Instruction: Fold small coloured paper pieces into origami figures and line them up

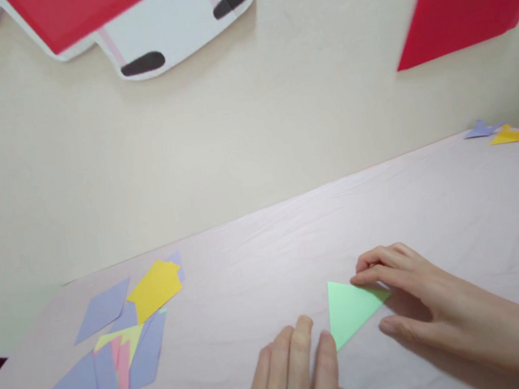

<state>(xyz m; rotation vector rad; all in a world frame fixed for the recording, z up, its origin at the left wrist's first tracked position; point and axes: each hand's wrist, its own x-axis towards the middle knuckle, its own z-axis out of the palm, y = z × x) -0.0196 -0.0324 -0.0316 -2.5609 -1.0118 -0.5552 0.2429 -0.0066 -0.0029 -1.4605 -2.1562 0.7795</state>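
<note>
A light green paper folded into a triangle [349, 308] lies flat on the pale pink tablecloth [260, 266]. My right hand [411, 292] rests on its right corner, fingers curled, with the fingertips pressing the paper's upper edge. My left hand [296, 374] lies flat just left of the triangle, fingers stretched out, one fingertip touching its lower corner.
A loose pile of coloured paper sheets [104, 367], lilac, yellow, pink and green, lies at the left front of the table. Two small folded paper pieces, lilac [480, 130] and yellow [509, 134], sit at the far right by the wall. Red and white decorations hang on the wall.
</note>
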